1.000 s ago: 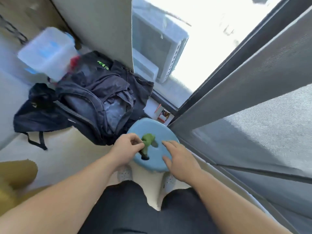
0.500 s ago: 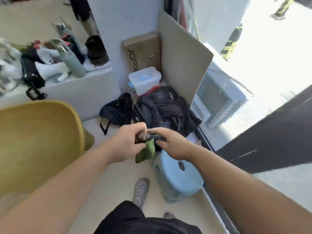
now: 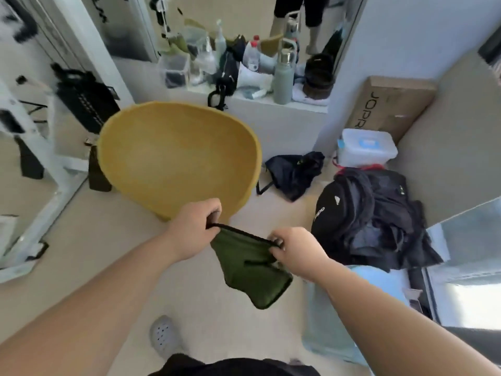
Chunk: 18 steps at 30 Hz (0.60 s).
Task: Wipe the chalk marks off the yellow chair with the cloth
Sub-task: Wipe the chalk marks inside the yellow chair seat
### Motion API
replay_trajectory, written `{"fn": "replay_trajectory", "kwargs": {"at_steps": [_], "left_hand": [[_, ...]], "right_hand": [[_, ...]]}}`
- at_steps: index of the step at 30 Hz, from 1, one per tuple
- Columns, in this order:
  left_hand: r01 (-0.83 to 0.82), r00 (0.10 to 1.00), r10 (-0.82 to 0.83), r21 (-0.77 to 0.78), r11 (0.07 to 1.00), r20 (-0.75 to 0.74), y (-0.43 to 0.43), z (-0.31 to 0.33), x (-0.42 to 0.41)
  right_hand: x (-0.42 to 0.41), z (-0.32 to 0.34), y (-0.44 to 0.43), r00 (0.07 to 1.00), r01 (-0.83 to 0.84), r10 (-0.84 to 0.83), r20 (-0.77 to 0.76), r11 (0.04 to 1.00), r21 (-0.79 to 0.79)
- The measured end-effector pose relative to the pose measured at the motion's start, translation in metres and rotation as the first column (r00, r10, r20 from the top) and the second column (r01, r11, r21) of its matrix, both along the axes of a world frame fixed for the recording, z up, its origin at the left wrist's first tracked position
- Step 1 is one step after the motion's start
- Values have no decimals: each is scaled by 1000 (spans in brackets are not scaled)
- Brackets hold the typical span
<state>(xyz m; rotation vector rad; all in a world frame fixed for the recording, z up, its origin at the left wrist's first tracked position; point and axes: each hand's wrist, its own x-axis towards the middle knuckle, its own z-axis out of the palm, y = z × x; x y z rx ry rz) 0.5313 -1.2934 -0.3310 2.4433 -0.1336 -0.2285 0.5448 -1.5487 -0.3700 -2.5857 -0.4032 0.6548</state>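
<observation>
**Cloth Spread Out, Chair Not Yet Touched**

The green cloth [image 3: 252, 267] hung in the air between both hands, just in front of the near rim of the yellow chair [image 3: 176, 156] and apart from it. The left hand [image 3: 193, 229] pinched one end of the cloth's dark-trimmed top edge, its fingers [image 3: 212, 210] clenched on the fabric. The right hand [image 3: 295, 251] grasped the other end the same way, so the edge ran taut and the rest drooped below.

The step in hand looked like readying the cloth, with no wiping begun. No chalk marks could be made out on the seat from this view. The next move would likely call for gathering the cloth into one hand and carrying it forward over the near rim into the scooped seat.

Bare floor [image 3: 108, 253] lay open to the left of the hands. On the right, a black backpack [image 3: 374, 218] and a pale blue stool [image 3: 376, 280] crowded close by the right forearm. A small black bag [image 3: 292, 172] lay near the chair's right rim. A ledge [image 3: 271, 109] cluttered with bottles stood behind the chair.
</observation>
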Motion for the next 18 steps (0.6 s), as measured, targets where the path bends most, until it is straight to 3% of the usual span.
{"fn": "replay_trajectory", "kwargs": {"at_steps": [3, 10, 18], "left_hand": [[-76, 997, 76, 10, 997, -4, 85, -16, 4], [-79, 996, 83, 138, 987, -23, 270, -27, 21], [-219, 975, 222, 155, 963, -7, 392, -39, 90]], "right_hand": [[10, -18, 72, 997, 71, -71, -26, 997, -7], [44, -17, 240, 988, 155, -155, 20, 988, -5], [145, -23, 355, 994, 107, -106, -15, 991, 85]]}}
